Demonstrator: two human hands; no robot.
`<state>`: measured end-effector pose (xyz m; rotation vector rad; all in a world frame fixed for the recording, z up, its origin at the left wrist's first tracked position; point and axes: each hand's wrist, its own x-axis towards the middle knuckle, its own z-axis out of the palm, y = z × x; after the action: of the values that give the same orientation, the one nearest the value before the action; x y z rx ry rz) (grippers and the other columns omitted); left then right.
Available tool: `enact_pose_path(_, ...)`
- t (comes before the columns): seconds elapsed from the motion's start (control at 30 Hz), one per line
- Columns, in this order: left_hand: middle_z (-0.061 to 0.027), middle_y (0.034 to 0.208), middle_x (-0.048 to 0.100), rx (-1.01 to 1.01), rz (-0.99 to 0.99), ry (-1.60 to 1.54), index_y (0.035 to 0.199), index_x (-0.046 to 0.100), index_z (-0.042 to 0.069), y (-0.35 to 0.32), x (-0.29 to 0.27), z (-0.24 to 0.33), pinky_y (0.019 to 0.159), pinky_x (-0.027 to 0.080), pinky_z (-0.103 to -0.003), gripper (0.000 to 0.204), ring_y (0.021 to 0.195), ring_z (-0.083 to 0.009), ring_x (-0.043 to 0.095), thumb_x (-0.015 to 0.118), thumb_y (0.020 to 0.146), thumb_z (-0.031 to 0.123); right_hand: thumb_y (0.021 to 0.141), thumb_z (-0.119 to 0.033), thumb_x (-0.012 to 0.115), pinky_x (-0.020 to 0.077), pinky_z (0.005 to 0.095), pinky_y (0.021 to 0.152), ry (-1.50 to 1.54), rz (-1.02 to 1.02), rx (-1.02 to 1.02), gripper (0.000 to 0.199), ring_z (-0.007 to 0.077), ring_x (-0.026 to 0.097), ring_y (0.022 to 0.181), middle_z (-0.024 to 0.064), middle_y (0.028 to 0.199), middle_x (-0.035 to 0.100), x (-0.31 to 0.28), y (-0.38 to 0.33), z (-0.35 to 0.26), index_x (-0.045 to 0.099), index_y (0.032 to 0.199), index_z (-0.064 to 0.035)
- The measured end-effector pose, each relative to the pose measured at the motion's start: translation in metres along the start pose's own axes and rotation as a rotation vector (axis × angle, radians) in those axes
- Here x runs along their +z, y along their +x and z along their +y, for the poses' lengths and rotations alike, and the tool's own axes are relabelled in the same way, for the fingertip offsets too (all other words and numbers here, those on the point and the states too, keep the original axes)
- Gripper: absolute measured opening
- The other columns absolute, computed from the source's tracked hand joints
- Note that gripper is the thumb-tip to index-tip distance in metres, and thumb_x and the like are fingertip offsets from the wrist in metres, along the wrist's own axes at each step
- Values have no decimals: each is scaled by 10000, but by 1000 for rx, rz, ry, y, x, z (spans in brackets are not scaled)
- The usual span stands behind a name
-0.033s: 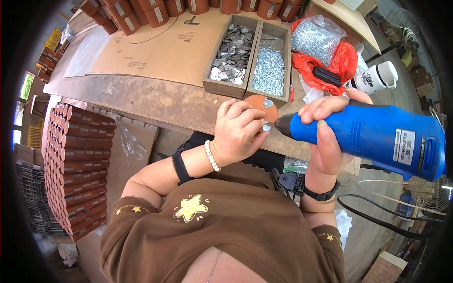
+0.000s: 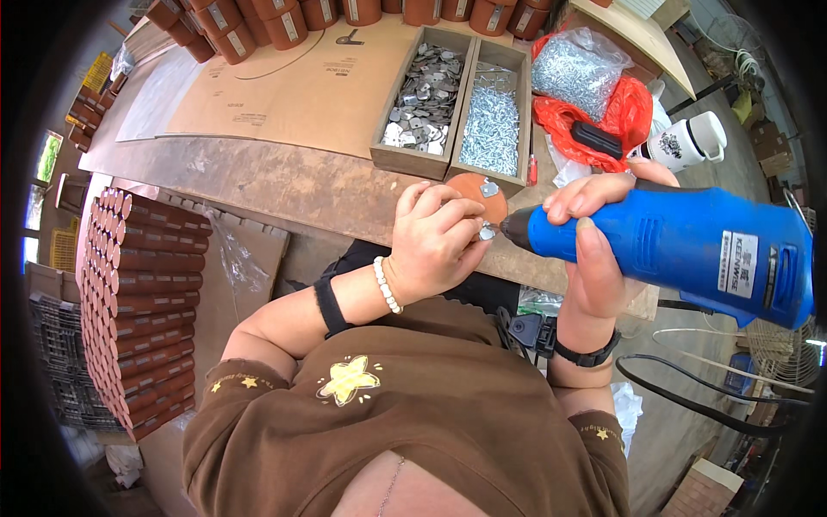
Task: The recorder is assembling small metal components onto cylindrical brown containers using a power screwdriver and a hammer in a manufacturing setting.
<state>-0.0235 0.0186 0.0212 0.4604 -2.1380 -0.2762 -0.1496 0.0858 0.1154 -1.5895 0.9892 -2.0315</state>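
My right hand (image 2: pixel 594 233) is wrapped round a blue electric screwdriver (image 2: pixel 663 246), held nearly level. Its dark nose points left, close against a small metal plate (image 2: pixel 487 231) by my left fingertips. My left hand (image 2: pixel 438 233) grips a reddish-brown round piece (image 2: pixel 469 185) at the front edge of the workbench (image 2: pixel 284 185). A second small metal plate (image 2: pixel 490 189) lies on the far part of that round face. My left fingers cover the rest of it. Whether a screw sits at the tool's tip is hidden.
Beyond my hands stand a wooden box of metal plates (image 2: pixel 412 151) and a wooden box of screws (image 2: pixel 487 168). Right of them lie a bag of screws (image 2: pixel 581 73), a red plastic bag (image 2: pixel 633 121) and a white mug (image 2: pixel 689 142). Stacked brown cylinders (image 2: pixel 151 302) stand left.
The rear of the electric screwdriver has shifted and rolled slightly in my right hand. My left hand and the round piece stay in place.
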Motion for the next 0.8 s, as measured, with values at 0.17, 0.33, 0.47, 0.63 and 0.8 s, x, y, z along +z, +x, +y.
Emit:
enact_pose_path(0.17,-1,812,592,-4,6,-21,669,566,81,-2,1,-1,744,364,-358,179,775,-193,523,688,547,127,716,16,535,453,361,662,-51,-4,48,502,206,528,659,94,767,498,2,5,2,277,1146,-4)
enact_pose_path(0.33,0,804,592,-3,18,-32,674,570,79,-3,1,-1,740,366,-352,182,775,-194,523,689,544,124,712,69,493,449,354,668,-41,-5,113,469,200,530,665,88,753,492,3,8,6,282,1122,-15)
enact_pose_path(0.47,-3,805,590,-4,4,-44,683,570,78,-4,1,-2,738,367,-354,192,778,-196,524,690,540,123,713,78,480,448,351,670,-42,-27,121,451,196,529,667,86,749,492,3,10,5,287,1110,-13)
enact_pose_path(0.63,3,816,576,-7,13,-58,668,551,84,-6,3,-2,756,360,-380,186,798,-199,514,673,532,118,713,82,471,448,343,670,-152,-53,117,427,184,525,668,84,754,499,2,11,10,303,1096,-6)
enact_pose_path(0.8,-2,804,579,-19,13,-61,674,552,91,-4,2,-2,725,368,-356,220,795,-207,521,710,522,114,714,81,476,444,336,662,-129,-46,105,409,178,520,664,80,753,503,4,12,13,320,1082,-7)
